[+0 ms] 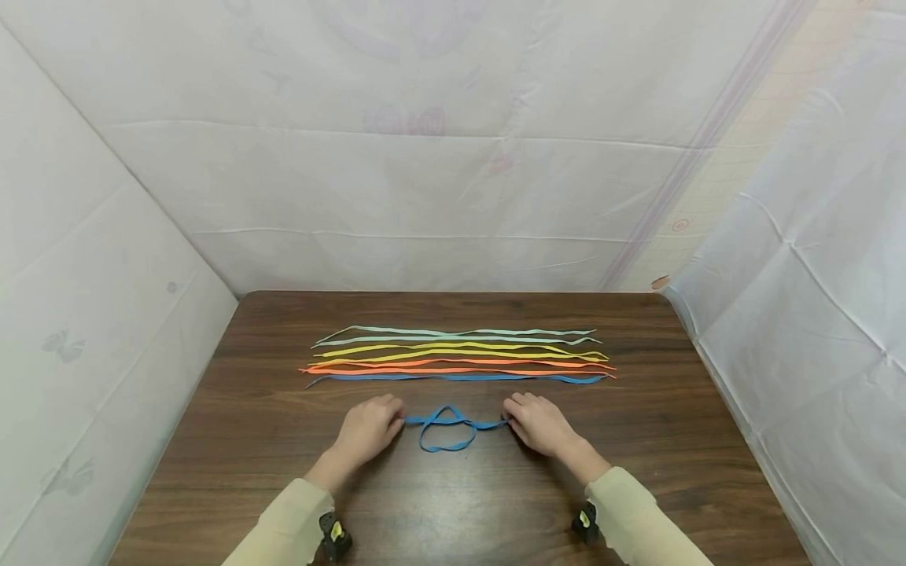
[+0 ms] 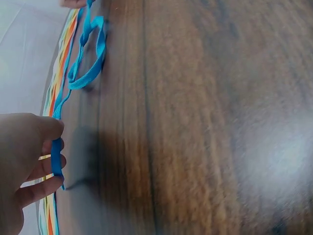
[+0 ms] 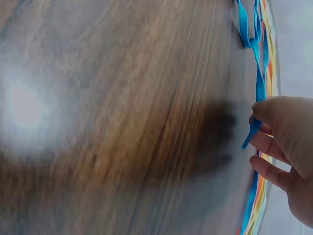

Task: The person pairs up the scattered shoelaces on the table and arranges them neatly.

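A flat blue shoelace lies looped between the two hands, its middle crossing into one large loop and a smaller peak above. My left hand pinches one end between thumb and fingers; in the left wrist view the lace's tail runs down across the fingers. At the other end, my right hand pinches the lace, and a short tip sticks out below the thumb in the right wrist view. Just beyond the hands a second blue shoelace is stretched out straight from left to right.
Behind the straight blue lace lie orange laces, yellow laces and pale green laces in parallel rows. The dark wooden table meets white sheeting at the back and both sides.
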### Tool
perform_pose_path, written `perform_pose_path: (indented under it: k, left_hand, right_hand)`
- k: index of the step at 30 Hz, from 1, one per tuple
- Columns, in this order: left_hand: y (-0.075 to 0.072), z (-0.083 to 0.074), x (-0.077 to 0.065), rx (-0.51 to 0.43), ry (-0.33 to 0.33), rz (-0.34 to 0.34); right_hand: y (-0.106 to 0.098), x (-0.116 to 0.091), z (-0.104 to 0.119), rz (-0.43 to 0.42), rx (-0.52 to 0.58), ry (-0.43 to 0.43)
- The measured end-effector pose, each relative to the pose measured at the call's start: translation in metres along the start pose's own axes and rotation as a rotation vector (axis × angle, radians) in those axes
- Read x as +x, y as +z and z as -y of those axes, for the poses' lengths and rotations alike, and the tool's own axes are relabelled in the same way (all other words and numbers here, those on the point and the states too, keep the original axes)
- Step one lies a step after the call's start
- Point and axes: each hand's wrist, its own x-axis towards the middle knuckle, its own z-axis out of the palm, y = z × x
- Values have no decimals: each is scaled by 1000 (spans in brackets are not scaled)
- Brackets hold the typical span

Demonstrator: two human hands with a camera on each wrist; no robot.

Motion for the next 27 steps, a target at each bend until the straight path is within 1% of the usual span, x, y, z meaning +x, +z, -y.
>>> perform_pose_path:
  k: [5,10,15,19,27]
  left_hand:
    - [-6,8,-1,-1,-49,-26]
    - [-11,17,-5,-11,-82,-20]
    - [-13,24,-8,-19,-101,-17]
    - [-13,27,-9,-25,-112,-17]
    - [-11,27,-9,-24,-133,14]
  right_hand:
    - [-4,-3,-9,-25,20,20]
    - [-7,-7,-19,-33,28,56]
    - [-9,-11,-27,-29,32,88]
    - [-12,-11,-30,-47,40,91]
    - [-12,-11,-31,-53,59,88]
